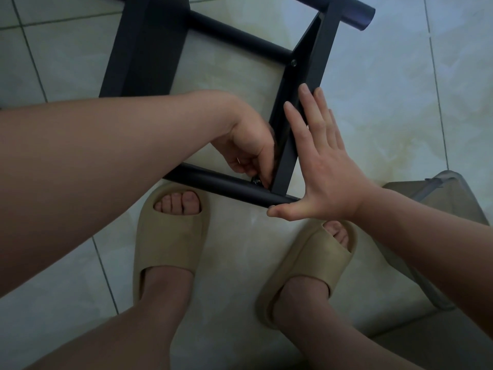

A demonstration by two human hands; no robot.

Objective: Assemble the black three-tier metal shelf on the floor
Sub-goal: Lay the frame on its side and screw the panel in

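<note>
In the head view the shelf frame lies on the floor ahead of both hands, its far bar apparently bolted, much seemingly left; the left hand pinches a screw; the right hand presses flat, fingers straight; a translucent bin beside the right wrist, contents unclear.

Bare floor shows through the open rectangle of the black shelf frame, but the left hand fills its near right corner. Open tile lies right of the frame, beyond the flat right hand. Two slippered feet crowd the near tube, and a grey plastic container blocks the lower right.
</note>
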